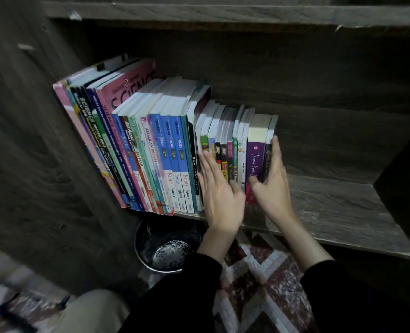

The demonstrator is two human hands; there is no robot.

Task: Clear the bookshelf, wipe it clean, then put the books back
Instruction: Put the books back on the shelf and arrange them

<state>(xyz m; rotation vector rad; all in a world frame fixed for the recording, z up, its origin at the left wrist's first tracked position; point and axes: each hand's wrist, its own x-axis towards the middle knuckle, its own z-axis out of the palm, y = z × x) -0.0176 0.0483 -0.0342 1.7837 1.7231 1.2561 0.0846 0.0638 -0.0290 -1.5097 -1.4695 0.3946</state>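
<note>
1. books (165, 150) packed against the shelf's (331, 207) left edge, right side open.
2. left hand (219, 188) flat on spines, right hand (274, 183) straight-fingered against the end book (269, 150).
3. spines read "Fokus", "Kimia", "SCIENCE".

A single camera sits on the person's head. It faces forward and steeply down into one bay of the bookshelf (331, 207) from close range. The row of books (165, 150) fills the middle of the frame, and the upper shelf board (223, 13) runs along the top edge. The wide lens bows the side panel (30, 140) at the left. The bottom of the frame takes in the person's black sleeves (338, 296), a bin (165, 251) and the patterned rug (254, 284) below.
</note>
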